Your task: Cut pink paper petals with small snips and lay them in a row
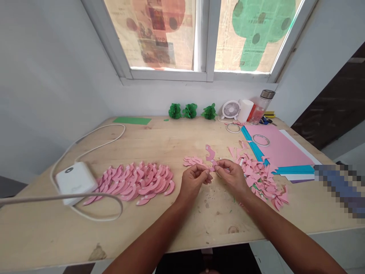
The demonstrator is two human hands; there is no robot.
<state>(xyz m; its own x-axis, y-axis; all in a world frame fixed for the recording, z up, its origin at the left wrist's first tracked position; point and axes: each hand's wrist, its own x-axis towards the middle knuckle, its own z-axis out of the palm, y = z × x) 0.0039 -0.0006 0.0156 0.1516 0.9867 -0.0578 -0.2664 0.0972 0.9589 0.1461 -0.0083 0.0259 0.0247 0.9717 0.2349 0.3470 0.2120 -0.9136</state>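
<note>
Between my two hands is a small pink paper strip [213, 164], pinched at the fingertips. My left hand [193, 183] is closed with thumb and fingers together at the strip's left end. My right hand [233, 178] grips its right end, and the fingers cover part of it. Just beyond the fingertips lies a curved pink paper piece [210, 153]. A small group of pink paper pieces [193, 161] sits beyond my left hand. Loose pink scraps [265, 184] are heaped to the right of my right hand.
Many curved pink pieces [142, 180] spread at left beside a white power bank [76, 182] with a looping cable [98, 219]. Green paper ornaments [191, 110], a small fan [230, 109] and a glass bottle [261, 106] line the wall. Pink sheets [281, 146] and tape rolls [233, 128] lie at right.
</note>
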